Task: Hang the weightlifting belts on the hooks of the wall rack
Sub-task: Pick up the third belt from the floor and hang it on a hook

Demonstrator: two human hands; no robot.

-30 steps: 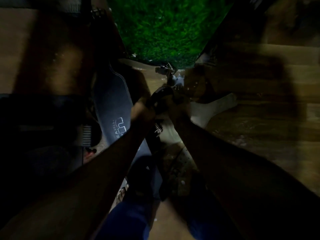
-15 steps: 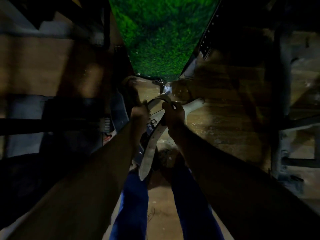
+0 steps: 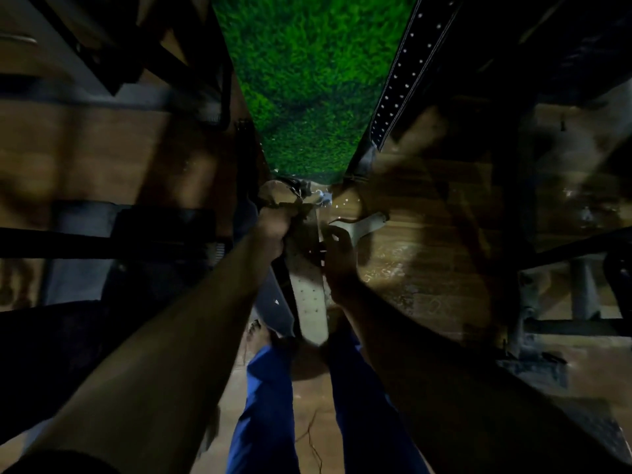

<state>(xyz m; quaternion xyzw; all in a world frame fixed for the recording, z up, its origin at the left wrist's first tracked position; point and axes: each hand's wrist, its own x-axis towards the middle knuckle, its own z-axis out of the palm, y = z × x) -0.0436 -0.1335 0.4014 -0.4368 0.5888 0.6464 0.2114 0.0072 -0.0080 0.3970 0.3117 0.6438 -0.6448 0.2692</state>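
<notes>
Scene very dim; detail limited.

Both hands raised in front of the person, close together, arms extended. Left hand point(image 3: 273, 230): fingers curled round the upper end of a pale belt point(image 3: 307, 289), at the dark metal buckle area just above the knuckles. Right hand point(image 3: 337, 249): just right of the left hand, fingers bent against the right edge of the same belt; it appears to grip that edge, though the dark blurs the fingertips.

The pale belt hangs down from the hands between the two forearms. It shows a row of small holes along its length. Its rounded lower end sits above the person's blue trouser legs point(image 3: 270, 405).

A second, darker grey belt point(image 3: 277, 309) lies just left of the pale one, under the left wrist, partly hidden by the forearm. Cannot tell what holds it.

Beyond the hands, further up: a green turf-like panel point(image 3: 307, 80). To the upper right of the right hand, a long black strap with rows of light dots point(image 3: 403, 73) runs diagonally beside the panel. Just right of the right hand, a pale curved piece point(image 3: 362, 225) lies against the wood-toned floor point(image 3: 427, 268).

Dark frame bars point(image 3: 102, 241) extend to the left of the left hand. No hook can be made out.
</notes>
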